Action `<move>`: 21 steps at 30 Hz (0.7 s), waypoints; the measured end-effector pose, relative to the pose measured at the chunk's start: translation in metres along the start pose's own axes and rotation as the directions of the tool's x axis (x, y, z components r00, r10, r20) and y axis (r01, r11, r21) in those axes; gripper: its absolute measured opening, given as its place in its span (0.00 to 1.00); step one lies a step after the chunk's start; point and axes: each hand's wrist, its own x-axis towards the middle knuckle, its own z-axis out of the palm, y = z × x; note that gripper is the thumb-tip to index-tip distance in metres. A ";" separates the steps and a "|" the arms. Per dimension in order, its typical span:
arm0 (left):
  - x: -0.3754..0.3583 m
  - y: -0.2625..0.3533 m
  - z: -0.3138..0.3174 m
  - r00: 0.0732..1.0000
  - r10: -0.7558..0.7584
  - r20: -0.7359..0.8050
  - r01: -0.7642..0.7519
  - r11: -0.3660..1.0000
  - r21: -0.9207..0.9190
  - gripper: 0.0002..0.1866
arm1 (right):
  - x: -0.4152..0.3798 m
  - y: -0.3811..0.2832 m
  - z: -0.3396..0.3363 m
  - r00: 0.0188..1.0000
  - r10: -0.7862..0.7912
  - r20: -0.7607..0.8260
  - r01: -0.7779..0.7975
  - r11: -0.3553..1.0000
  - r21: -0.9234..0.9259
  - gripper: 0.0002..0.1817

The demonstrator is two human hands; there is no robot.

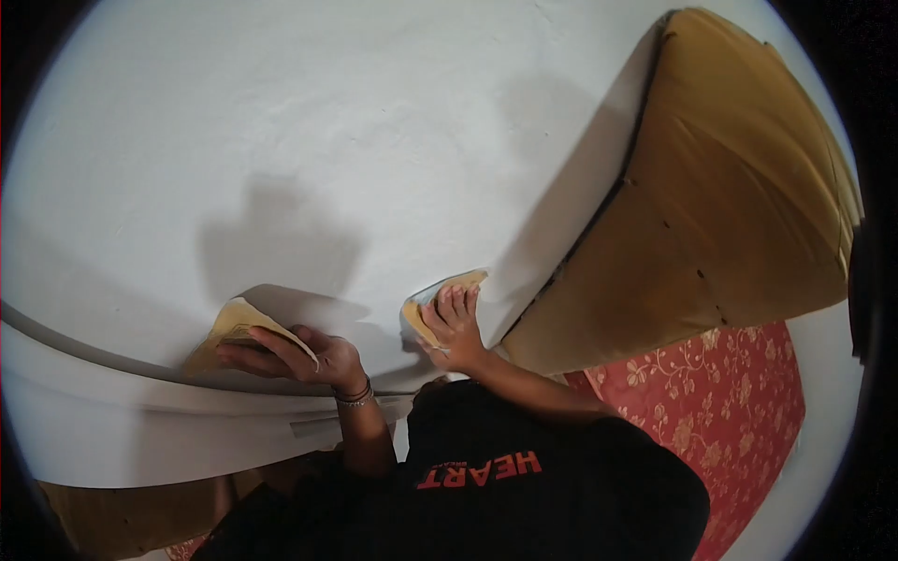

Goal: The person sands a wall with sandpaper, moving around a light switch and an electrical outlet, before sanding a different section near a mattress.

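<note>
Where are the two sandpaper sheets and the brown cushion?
Left sandpaper sheet [245, 329]: head view, on its folded top face above the left hand.
Right sandpaper sheet [460, 280]: head view, on its upper edge beyond the fingertips.
Brown cushion [720, 187]: head view, on its broad face.

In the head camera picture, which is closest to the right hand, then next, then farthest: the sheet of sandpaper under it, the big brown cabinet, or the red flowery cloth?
From the right hand:
1. Sheet of sandpaper: pressed flat under its fingers against the white wall.
2. Brown cabinet: just to the hand's right, leaning along the wall.
3. Red flowery cloth: lower right, below the cabinet.
</note>
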 end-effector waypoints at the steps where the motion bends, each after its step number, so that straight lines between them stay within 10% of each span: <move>1: 0.001 -0.001 0.004 1.000 -0.004 -0.015 0.004 1.000 0.007 0.23 | 0.024 -0.006 -0.017 0.995 0.061 0.080 -0.065 0.997 0.038 0.31; 4: -0.004 -0.002 -0.004 1.000 -0.015 0.027 0.016 1.000 -0.017 0.25 | 0.125 -0.020 -0.096 0.993 0.111 0.038 -0.115 0.979 0.166 0.32; 7: 0.003 0.014 0.006 0.947 -0.311 -0.084 0.237 0.849 -0.472 0.29 | 0.173 -0.018 -0.129 0.996 0.054 -0.077 -0.041 0.987 0.156 0.32; 11: -0.001 0.008 0.002 0.948 -0.308 -0.083 0.239 0.859 -0.453 0.28 | 0.127 -0.017 -0.072 0.956 0.178 -0.234 -0.116 0.960 0.254 0.29; 15: -0.008 -0.008 -0.004 0.997 -0.071 0.033 0.073 0.994 -0.085 0.26 | -0.003 0.000 0.013 0.993 -0.114 -0.005 0.114 0.991 -0.069 0.29; 21: -0.007 -0.008 -0.004 0.999 -0.021 0.040 0.024 0.997 -0.072 0.25 | 0.158 -0.010 -0.097 0.936 0.174 -0.306 -0.091 0.959 0.267 0.30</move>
